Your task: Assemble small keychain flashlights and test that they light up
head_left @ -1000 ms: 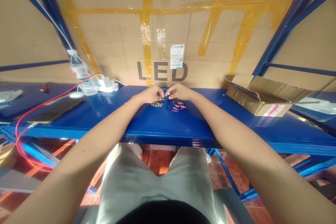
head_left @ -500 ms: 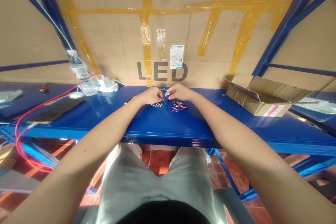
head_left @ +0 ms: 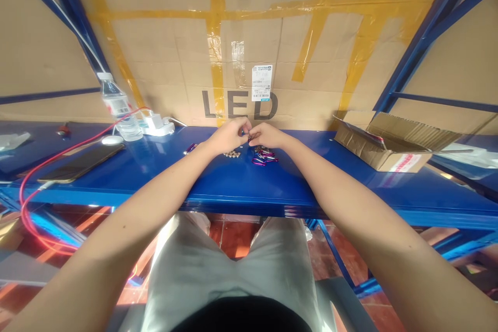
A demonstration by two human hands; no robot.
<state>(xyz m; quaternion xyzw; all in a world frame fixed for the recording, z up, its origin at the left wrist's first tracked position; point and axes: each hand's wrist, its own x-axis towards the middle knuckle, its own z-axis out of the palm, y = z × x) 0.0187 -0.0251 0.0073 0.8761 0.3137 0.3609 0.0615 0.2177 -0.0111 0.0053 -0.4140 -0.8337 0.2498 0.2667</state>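
Small piece point(head_left: 246, 134), too tiny to be identified, is pinched between the two hands just in front of the LED carton point(head_left: 311, 62), below its printed letters and low over the blue shelf point(head_left: 241, 187). The fingertips of the left hand point(head_left: 227, 137) and of the right hand point(head_left: 268, 137) are drawn together and closed on it from either side, and most of it is hidden by them.

A heap of brass-coloured bits point(head_left: 232, 153) lies in front of the carton under the left hand. A cluster of purple carabiners point(head_left: 264, 157) lies beside the heap, under the right hand.

Fine fingertip work is judged to be in hand, and it is best done with both wrists steadied on the shelf. The piece should be held low above the two heaps, so that anything dropped is caught by the shelf and not lost over its front edge. Light pressure is advised, since a hard squeeze could make so small a part spring away. The grip should be opened a little toward the eye, so that the piece can be seen.

Far to the carton's left, a water bottle point(head_left: 116, 106), a phone point(head_left: 83, 162) and a red cable point(head_left: 46, 166) are well apart from the work, as is the open cardboard box point(head_left: 389, 148) to its right.
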